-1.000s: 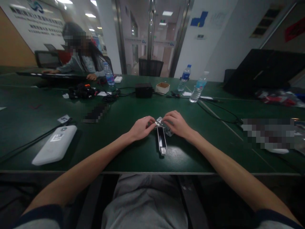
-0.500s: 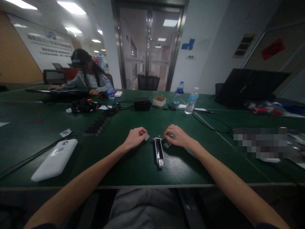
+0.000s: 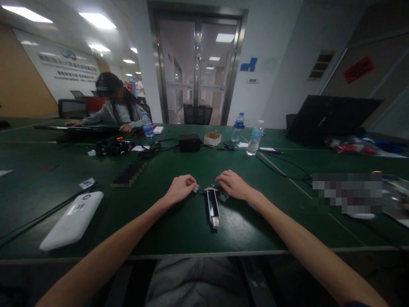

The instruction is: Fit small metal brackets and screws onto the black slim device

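Silvery piece (image 3: pixel 197 188), perhaps pinched, unclear

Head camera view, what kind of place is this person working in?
Most likely an office meeting room or shared workroom. A long green table carries cables, water bottles and a black laptop, glass doors open onto a corridor, and another person sits working at the far end.

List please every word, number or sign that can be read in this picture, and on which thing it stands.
No text can be read.
Wall sign: a logo and lines of characters, too blurred.
White device: a label, too small.
Small card: dark marks, too small.
Water bottles: labels too small.
Red wall sign: illegible.
Slim device between the hands: no text visible.
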Action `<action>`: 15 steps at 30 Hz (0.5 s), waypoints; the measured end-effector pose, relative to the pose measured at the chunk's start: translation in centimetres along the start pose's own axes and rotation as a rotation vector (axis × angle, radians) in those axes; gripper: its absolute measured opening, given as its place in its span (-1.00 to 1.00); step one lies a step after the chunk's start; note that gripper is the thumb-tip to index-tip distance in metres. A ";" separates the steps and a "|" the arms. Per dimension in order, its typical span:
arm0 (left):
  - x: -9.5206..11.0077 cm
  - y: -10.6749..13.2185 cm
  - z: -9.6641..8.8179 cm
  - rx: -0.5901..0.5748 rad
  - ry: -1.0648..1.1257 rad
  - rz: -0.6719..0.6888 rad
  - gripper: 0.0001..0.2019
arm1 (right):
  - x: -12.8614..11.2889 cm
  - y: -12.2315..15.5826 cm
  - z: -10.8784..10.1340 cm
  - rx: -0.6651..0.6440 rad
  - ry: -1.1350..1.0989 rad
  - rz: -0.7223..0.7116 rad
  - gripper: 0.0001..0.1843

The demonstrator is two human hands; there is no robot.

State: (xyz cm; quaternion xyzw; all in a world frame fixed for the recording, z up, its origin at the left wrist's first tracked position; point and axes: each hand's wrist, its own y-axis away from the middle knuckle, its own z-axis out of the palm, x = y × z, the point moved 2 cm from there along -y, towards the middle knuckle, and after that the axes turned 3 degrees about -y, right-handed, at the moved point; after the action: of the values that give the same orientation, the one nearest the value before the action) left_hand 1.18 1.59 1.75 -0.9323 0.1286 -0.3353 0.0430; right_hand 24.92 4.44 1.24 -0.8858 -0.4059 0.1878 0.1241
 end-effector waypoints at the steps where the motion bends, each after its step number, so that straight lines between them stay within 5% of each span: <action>1: -0.1 0.0 0.0 0.003 -0.012 0.006 -0.81 | 0.1 0.0 0.2 0.004 0.009 0.000 -0.70; 15: -1.0 -0.4 0.4 -0.073 -0.336 0.038 -0.78 | 1.5 -0.1 1.6 -0.098 0.073 0.123 -0.75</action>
State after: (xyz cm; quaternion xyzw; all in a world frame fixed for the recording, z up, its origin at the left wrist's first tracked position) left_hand 0.77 2.21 0.94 -0.9735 0.1494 -0.1691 0.0364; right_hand 25.10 5.74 -0.48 -0.9202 -0.3548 0.1425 0.0837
